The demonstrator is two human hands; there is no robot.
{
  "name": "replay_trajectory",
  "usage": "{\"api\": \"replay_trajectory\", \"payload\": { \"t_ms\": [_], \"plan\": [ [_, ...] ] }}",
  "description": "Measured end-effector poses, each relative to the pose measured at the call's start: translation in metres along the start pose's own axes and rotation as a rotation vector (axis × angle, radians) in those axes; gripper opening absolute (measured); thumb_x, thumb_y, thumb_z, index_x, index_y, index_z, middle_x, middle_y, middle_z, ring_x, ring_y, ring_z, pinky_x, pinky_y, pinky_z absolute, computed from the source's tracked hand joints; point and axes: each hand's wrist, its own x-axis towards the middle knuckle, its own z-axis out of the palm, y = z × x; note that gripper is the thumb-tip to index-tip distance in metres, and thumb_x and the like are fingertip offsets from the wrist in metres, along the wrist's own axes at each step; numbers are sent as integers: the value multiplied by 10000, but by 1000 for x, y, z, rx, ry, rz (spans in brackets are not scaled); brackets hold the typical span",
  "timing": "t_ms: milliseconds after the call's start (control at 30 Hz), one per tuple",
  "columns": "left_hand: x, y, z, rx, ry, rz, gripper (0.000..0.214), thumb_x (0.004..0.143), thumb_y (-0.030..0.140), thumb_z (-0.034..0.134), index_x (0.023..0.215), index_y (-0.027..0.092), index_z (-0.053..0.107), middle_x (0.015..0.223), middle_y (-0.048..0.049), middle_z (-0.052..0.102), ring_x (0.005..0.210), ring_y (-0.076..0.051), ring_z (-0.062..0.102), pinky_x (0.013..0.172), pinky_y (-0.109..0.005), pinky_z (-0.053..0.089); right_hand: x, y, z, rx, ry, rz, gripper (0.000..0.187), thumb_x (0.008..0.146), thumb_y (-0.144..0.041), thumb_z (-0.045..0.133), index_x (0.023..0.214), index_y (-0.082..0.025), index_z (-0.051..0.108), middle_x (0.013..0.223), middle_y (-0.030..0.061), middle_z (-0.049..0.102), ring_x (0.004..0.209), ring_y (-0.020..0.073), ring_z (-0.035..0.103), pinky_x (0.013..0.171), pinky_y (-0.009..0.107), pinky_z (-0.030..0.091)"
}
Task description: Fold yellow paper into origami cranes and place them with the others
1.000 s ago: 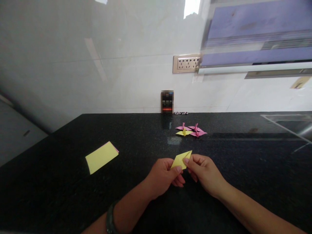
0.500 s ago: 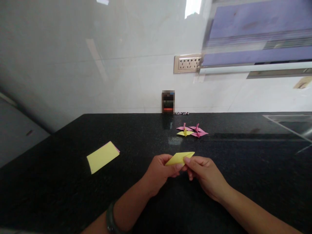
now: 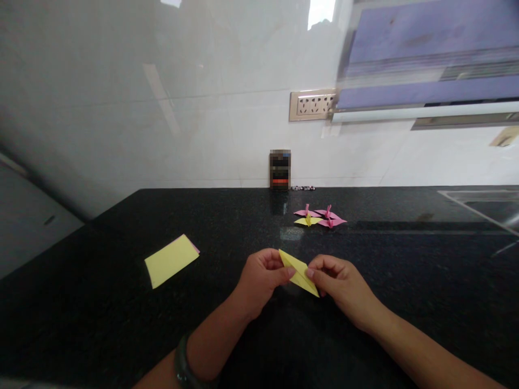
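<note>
Between my two hands is a folded piece of yellow origami paper (image 3: 299, 274), a narrow diamond slanting down to the right, held above the dark counter. My left hand (image 3: 263, 278) pinches its left part, thumb on top and fingers behind. My right hand (image 3: 339, 283) grips its right edge between thumb and fingers. Beyond the hands stand small folded paper cranes: a yellow crane (image 3: 308, 220) and three pink ones, among them a pink crane (image 3: 331, 222) at the front right. A stack of yellow paper sheets (image 3: 172, 261) lies to the left, with a pink edge showing underneath.
The black counter (image 3: 227, 227) meets a pale tiled wall. Against the wall stands a blurred-out dark upright object (image 3: 280, 170), beside a small beaded strip (image 3: 303, 188). A socket panel (image 3: 312, 105) is on the wall. A metal-rimmed recess (image 3: 482, 208) lies at right.
The folded yellow paper has been turned between my hands: it sloped up to the right and now slopes down to the right. Both hands still hold it.
</note>
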Motion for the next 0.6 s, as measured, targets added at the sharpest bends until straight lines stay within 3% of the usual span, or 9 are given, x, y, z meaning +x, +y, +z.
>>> {"api": "replay_trajectory", "payload": {
  "t_ms": [100,200,400,600],
  "plan": [
    [1,2,0,7,57,52,308,640,216,618,916,133,511,603,16,570,533,-93,521,543,-218,405,-2,0,5,14,-143,39,140,713,-277,537,649,-153,552,522,-45,453,435,61,374,406,173,301],
    [0,2,1,109,36,97,315,678,207,579,971,133,490,600,23,545,515,-75,480,510,-194,369,-4,-2,9,43,-251,71,160,709,-301,546,655,-151,542,544,-42,475,425,53,378,388,160,305],
    [-3,-1,3,222,-21,130,303,680,233,583,958,141,504,596,22,544,513,-74,461,496,-186,343,-3,-1,10,176,-190,106,226,720,-350,534,628,-146,500,507,-57,470,352,33,347,346,157,297],
    [-3,1,4,171,-54,29,215,690,318,567,715,105,569,578,-4,546,511,-81,474,505,-199,371,-1,3,12,287,-128,117,233,697,-359,571,704,-128,540,608,3,598,423,60,481,428,181,381]
  ]
}}
